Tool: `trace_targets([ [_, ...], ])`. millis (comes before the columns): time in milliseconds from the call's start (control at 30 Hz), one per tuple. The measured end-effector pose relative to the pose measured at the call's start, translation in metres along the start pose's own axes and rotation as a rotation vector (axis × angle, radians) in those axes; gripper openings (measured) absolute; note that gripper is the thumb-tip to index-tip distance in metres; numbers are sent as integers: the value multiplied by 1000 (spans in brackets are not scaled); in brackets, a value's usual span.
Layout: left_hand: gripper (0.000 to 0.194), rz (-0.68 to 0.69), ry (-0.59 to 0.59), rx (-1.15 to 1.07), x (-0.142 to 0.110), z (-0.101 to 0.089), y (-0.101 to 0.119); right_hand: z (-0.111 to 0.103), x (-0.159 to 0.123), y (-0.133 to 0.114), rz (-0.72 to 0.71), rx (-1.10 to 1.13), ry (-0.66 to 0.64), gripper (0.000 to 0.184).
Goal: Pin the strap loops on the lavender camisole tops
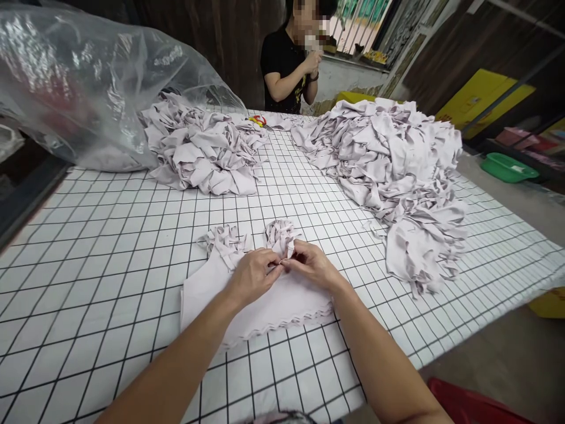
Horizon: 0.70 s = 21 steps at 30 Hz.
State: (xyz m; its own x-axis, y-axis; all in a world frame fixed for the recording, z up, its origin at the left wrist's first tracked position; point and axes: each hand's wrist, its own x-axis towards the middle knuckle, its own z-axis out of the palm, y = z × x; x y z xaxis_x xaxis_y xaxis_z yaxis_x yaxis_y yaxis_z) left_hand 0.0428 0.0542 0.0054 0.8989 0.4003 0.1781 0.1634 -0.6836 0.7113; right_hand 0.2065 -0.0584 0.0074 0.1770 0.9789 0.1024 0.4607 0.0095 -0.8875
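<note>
A flat stack of pale lilac-grey fabric pieces (286,306) with a wavy lower edge lies on the table in front of me. Bunched fabric ties (225,242) rest at its upper left corner, and another gathered bunch (280,232) stands up just beyond my fingers. My left hand (256,274) is closed, thumb and fingertips pinching fabric at the stack's top edge. Touching it from the right, my right hand (311,265) also pinches the fabric there. The fingertips of both hands meet, so the exact bit they grip is partly hidden.
Heaped pale fabric (203,144) sits at the back left beside a big clear plastic bag (110,82). A larger fabric pile (388,153) covers the right side. Scissors with red and yellow handles (258,121) lie at the back. Across the checked table (110,247) is another person (286,70).
</note>
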Motion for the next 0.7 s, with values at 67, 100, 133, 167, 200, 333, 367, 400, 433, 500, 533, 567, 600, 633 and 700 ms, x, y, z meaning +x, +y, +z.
trace_targets([
  [67,12,-26,-10,-17,0,0,0,-2,0,-1,-33,-66,-10,23],
  [100,11,-36,-11,-18,0,1,0,-2,0,-2,-43,-92,-12,23],
  [133,11,-43,-9,-14,0,1,-1,-2,0,-2,-50,-111,-14,23],
  [167,12,-48,-3,-6,0,2,-1,-2,0,-2,-55,-126,-17,23],
  [200,12,-51,3,3,0,2,-1,-2,0,-2,-59,-137,-20,24],
  [333,16,-56,14,21,1,3,0,0,0,-3,-76,-161,-34,23],
  [367,18,-64,14,26,1,3,0,0,0,-3,-76,-166,-38,23],
  [400,19,-73,13,29,1,3,1,0,0,-4,-76,-171,-40,23],
  [433,20,-81,14,31,1,3,1,0,0,-4,-74,-178,-42,23],
  [500,21,-92,19,30,2,4,1,1,0,-4,-68,-191,-45,23],
  [533,21,-93,23,29,2,4,1,1,0,-4,-67,-196,-46,23],
  [567,21,-91,25,29,2,4,1,2,0,-4,-66,-200,-45,23],
  [600,21,-88,25,32,2,5,0,2,0,-4,-66,-204,-43,23],
  [633,21,-87,24,35,2,5,0,2,0,-4,-67,-209,-41,23],
  [700,22,-91,21,39,2,5,0,3,1,-4,-66,-219,-35,23],
])
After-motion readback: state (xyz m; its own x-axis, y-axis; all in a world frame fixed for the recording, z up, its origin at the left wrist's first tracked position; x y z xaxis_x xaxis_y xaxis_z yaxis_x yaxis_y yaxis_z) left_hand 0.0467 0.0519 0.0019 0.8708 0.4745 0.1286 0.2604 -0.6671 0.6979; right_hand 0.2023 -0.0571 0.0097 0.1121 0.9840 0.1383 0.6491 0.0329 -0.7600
